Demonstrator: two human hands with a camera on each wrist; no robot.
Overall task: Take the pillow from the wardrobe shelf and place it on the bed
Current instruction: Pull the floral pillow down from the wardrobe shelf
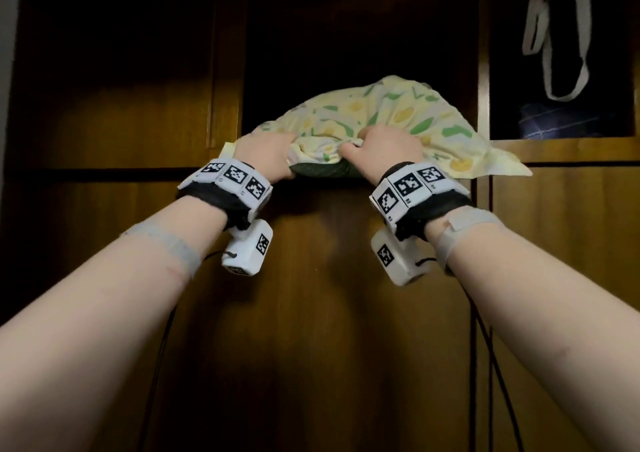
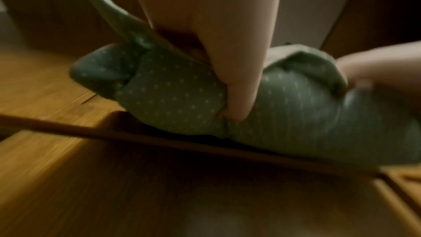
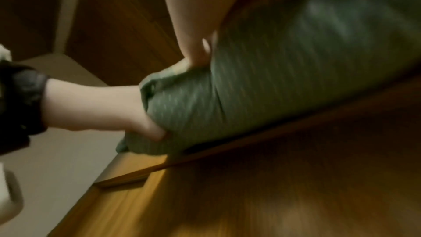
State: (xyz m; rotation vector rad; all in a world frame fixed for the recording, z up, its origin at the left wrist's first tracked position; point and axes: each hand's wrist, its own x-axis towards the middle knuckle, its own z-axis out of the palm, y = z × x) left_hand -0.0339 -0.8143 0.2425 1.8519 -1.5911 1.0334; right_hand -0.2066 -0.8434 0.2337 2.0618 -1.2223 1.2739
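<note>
Overhead, both hands' fingers [image 1: 351, 146] pinch the pillow [image 1: 391, 112] at its front edge.

pillows – 1, yellow floral cotton with green dotted underside [image 1: 388, 115] | hands – 2, left [image 1: 266, 155], right [image 1: 388, 150] | pale hanging fabric straps [image 1: 557, 36] – 2
</note>
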